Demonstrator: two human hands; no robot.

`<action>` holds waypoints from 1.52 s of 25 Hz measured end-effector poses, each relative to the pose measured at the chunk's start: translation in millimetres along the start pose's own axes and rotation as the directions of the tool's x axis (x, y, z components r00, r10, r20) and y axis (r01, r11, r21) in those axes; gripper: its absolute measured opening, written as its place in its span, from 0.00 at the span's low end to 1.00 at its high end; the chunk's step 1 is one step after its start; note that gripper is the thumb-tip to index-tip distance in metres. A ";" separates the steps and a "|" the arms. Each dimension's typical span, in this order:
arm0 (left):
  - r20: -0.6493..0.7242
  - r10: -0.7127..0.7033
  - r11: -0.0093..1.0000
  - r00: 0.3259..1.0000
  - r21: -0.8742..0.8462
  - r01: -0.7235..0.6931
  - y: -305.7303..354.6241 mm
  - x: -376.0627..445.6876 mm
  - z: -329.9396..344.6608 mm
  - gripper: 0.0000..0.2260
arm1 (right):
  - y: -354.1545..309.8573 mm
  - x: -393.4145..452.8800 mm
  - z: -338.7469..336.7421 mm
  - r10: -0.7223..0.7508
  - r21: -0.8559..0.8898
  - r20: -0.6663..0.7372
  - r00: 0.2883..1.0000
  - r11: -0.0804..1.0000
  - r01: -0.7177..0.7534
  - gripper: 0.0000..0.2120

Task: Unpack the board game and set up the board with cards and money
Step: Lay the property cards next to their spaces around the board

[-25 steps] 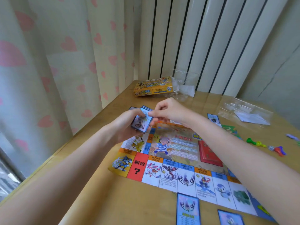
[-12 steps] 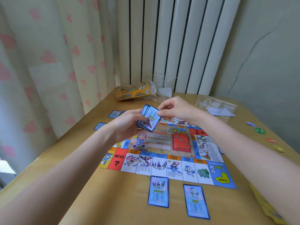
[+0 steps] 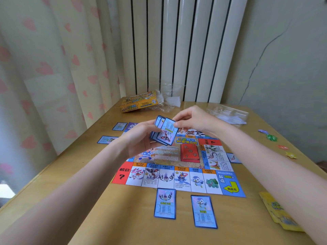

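While the card stack (image 3: 157, 133) is gripped in the left hand (image 3: 141, 138) above the board (image 3: 177, 165), its front card (image 3: 167, 131) is pinched by the right hand (image 3: 192, 119). Artwork should be matched to a board square first, then the card laid just outside it, as with the two cards (image 3: 165, 203) already placed.

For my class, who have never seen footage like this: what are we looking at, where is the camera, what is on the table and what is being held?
No machine here: a person wears a camera on the head, looking down at both bare hands. The left hand grips a stack of cards; the right hand pinches the front card's top corner. On the wooden table lies a game board, with a red card pile on it and two blue cards laid just below it. The yellow box sits at the far edge.
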State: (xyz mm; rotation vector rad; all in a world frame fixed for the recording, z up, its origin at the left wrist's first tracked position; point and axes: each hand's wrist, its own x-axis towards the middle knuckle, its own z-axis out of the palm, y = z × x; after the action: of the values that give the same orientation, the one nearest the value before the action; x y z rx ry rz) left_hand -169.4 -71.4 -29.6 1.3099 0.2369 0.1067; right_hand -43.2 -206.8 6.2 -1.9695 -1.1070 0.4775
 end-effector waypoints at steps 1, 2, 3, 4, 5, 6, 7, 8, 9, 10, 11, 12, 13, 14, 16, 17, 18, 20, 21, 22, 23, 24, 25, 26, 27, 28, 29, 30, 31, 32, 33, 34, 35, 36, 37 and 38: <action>-0.001 0.001 1.000 1.000 0.001 -0.001 0.1 -0.6 0.7 0.14 | -0.6 -1.1 -0.2 0.000 -0.001 0.000 1.000 1.000 0.000 0.04; 0.000 0.001 1.000 1.000 0.000 -0.001 0.0 -1.2 0.8 0.14 | -1.0 -2.2 -0.4 -0.001 0.001 -0.004 1.000 1.000 0.001 0.04; 0.000 0.002 1.000 1.000 -0.005 -0.002 -0.3 -1.7 0.7 0.15 | -1.0 -2.9 -0.4 -0.003 0.010 -0.012 1.000 1.000 0.003 0.04; 0.000 0.004 1.000 1.000 -0.010 -0.004 -0.7 -2.0 0.2 0.15 | -0.9 -3.6 -0.5 -0.004 0.027 -0.023 1.000 1.000 0.005 0.04; -0.001 0.005 1.000 1.000 -0.014 -0.005 -1.1 -2.2 -0.2 0.14 | -0.6 -3.8 -0.3 -0.002 0.047 -0.033 0.999 0.999 0.004 0.04; -0.003 0.007 1.000 1.000 -0.018 -0.007 -1.6 -2.5 -1.0 0.14 | -0.5 -4.1 0.0 0.002 0.064 -0.041 0.999 0.998 0.001 0.04; -0.003 0.010 1.000 1.000 -0.020 -0.010 -2.0 -2.7 -1.3 0.14 | -0.3 -3.8 0.4 0.005 0.074 -0.046 0.999 0.997 -0.001 0.04; -0.003 0.013 1.000 1.000 -0.019 -0.013 -2.4 -3.0 -1.9 0.14 | -0.6 -3.7 1.0 0.005 0.079 -0.049 0.999 0.997 -0.001 0.04; -0.002 0.014 1.000 1.000 -0.016 -0.014 -2.9 -3.2 -2.4 0.14 | -1.0 -3.3 1.8 0.003 0.080 -0.053 0.999 0.997 0.001 0.03; -0.003 0.015 1.000 1.000 -0.012 -0.015 -3.4 -3.4 -3.3 0.14 | -1.5 -2.9 2.4 0.000 0.080 -0.057 0.998 0.997 0.005 0.03; -0.004 0.015 1.000 1.000 -0.012 -0.015 -3.7 -3.6 -4.3 0.14 | -2.1 -2.4 3.2 -0.004 0.081 -0.059 0.998 0.997 0.009 0.03; -0.004 0.015 1.000 1.000 -0.015 -0.015 -3.9 -3.9 -5.1 0.14 | -2.7 -2.2 3.9 -0.005 0.083 -0.060 0.998 0.996 0.010 0.03; -0.004 0.015 1.000 1.000 -0.021 -0.015 -3.9 -4.3 -5.7 0.14 | -3.0 -1.7 4.8 -0.004 0.085 -0.060 0.998 0.996 0.010 0.03; -0.006 0.015 0.999 1.000 -0.029 -0.016 -3.6 -4.6 -6.3 0.14 | -3.0 -1.4 5.6 -0.004 0.088 -0.060 0.998 0.996 0.010 0.03; -0.014 0.014 0.999 1.000 -0.037 -0.014 -3.7 -5.3 -7.0 0.14 | -2.1 -0.4 7.9 -0.005 0.094 -0.061 0.998 0.996 0.011 0.03; -0.018 0.012 0.999 1.000 -0.036 -0.013 -3.9 -5.5 -6.9 0.14 | -1.5 0.1 8.9 -0.005 0.099 -0.062 0.998 0.995 0.011 0.03; -0.025 0.012 0.999 1.000 -0.033 -0.013 -4.1 -5.7 -6.8 0.14 | -1.1 0.3 9.8 -0.005 0.109 -0.061 0.998 0.994 0.011 0.03; -0.049 0.015 1.000 0.999 -0.022 -0.016 -5.0 -5.6 -7.0 0.13 | -0.6 0.7 10.3 0.002 0.130 -0.063 0.998 0.992 0.007 0.04; -0.070 0.017 1.000 0.997 -0.018 -0.018 -5.2 -5.0 -7.2 0.12 | -0.5 0.6 10.2 0.007 0.137 -0.063 0.998 0.991 0.002 0.04; -0.098 0.020 1.000 0.995 -0.013 -0.021 -5.3 -4.5 -7.5 0.11 | -0.5 0.3 9.8 0.014 0.140 -0.054 0.998 0.990 -0.006 0.06; -0.128 0.023 1.000 0.991 -0.006 -0.024 -5.5 -3.8 -7.6 0.10 | -0.2 -0.4 10.1 0.022 0.141 -0.031 0.999 0.990 -0.018 0.08; -0.158 0.028 1.000 0.987 0.002 -0.028 -6.0 -2.7 -7.9 0.09 | 0.0 -1.5 10.9 0.030 0.144 0.005 1.000 0.989 -0.030 0.11; -0.189 0.031 1.000 0.981 0.005 -0.030 -6.6 -1.2 -8.0 0.08 | 0.9 -2.2 12.3 0.034 0.150 0.043 0.998 0.988 -0.040 0.14; -0.223 0.031 1.000 0.974 0.002 -0.031 -7.1 0.2 -8.3 0.07 | 1.9 -3.0 13.7 0.034 0.160 0.064 0.997 0.986 -0.044 0.16; -0.262 0.028 1.000 0.965 -0.005 -0.031 -7.5 1.2 -9.0 0.07 | 3.0 -3.6 15.0 0.033 0.171 0.057 0.998 0.984 -0.042 0.17; -0.299 0.022 0.999 0.954 -0.017 -0.029 -8.3 2.2 -10.6 0.07 | 4.0 -3.5 15.7 0.034 0.189 0.023 0.999 0.981 -0.037 0.17; -0.321 0.013 0.999 0.947 -0.033 -0.025 -8.9 2.2 -12.1 0.08 | 5.0 -3.5 15.6 0.040 0.213 -0.029 0.999 0.976 -0.033 0.16; -0.322 0.001 0.999 0.947 -0.047 -0.017 -9.4 1.7 -13.4 0.08 | 5.0 -3.7 15.0 0.054 0.242 -0.082 0.995 0.970 -0.033 0.15; -0.301 -0.009 0.999 0.953 -0.049 -0.006 -9.3 0.5 -13.4 0.09 | 5.0 -3.8 14.3 0.067 0.264 -0.121 0.990 0.964 -0.033 0.14; -0.268 -0.015 1.000 0.963 -0.030 0.008 -8.8 -0.9 -12.9 0.08 | 4.6 -3.8 13.8 0.072 0.268 -0.140 0.987 0.963 -0.033 0.13; -0.229 -0.023 1.000 0.973 -0.009 0.022 -7.8 -2.2 -10.8 0.08 | 4.3 -3.9 13.9 0.072 0.245 -0.147 0.986 0.969 -0.034 0.13; -0.194 -0.030 1.000 0.980 0.003 0.031 -6.8 -2.9 -8.1 0.08 | 4.0 -3.8 14.2 0.069 0.205 -0.150 0.986 0.978 -0.037 0.13; -0.167 -0.034 0.999 0.985 0.004 0.035 -6.3 -3.1 -5.6 0.09 | 3.8 -3.5 15.0 0.065 0.167 -0.155 0.986 0.985 -0.039 0.13; -0.151 -0.035 0.999 0.988 0.010 0.037 -7.0 -2.0 -4.6 0.09 | 3.7 -2.3 15.7 0.060 0.132 -0.162 0.985 0.990 -0.038 0.13; -0.144 -0.038 0.999 0.989 0.029 0.042 -8.3 -0.7 -4.1 0.10 | 3.5 -0.8 16.6 0.049 0.097 -0.161 0.986 0.995 -0.033 0.13; -0.147 -0.047 0.997 0.988 0.057 0.056 -10.8 0.7 -4.1 0.10 | 4.0 0.6 17.4 0.029 0.045 -0.146 0.989 0.999 -0.023 0.13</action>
State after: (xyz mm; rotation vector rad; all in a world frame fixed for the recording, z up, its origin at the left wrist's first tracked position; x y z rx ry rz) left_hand -170.3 -70.2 -41.1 1.3576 0.4014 0.1521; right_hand -52.1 -199.4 -7.4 -1.9505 -0.9719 0.3605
